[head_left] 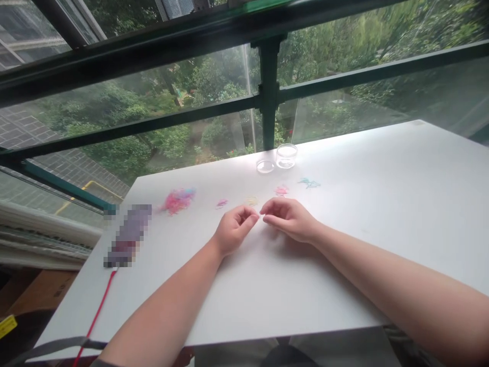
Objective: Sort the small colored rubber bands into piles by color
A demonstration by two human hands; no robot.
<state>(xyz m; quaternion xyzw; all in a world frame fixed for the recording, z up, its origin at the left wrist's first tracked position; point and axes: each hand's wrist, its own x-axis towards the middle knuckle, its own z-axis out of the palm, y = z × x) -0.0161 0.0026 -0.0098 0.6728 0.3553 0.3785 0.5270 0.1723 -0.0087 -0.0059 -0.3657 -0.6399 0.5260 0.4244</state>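
Note:
My left hand [234, 229] and my right hand [288, 218] rest on a white table [382, 214], fingertips almost meeting in a pinch over the middle. What they pinch is too small to make out. Just beyond them lie small heaps of tiny coloured bands: a big pink and blue heap [178, 200], a small purple one [221, 203], a pale yellow one [251, 200], a pink one [281, 190] and a teal one [309, 182]. A small clear jar [286, 155] and its clear lid [265, 165] stand at the table's far edge.
A blurred-out flat object [128, 234] lies at the table's left, with a red cord [97, 313] running from it toward the near edge. Behind the table is a glass window with dark green frames [269, 92], trees outside.

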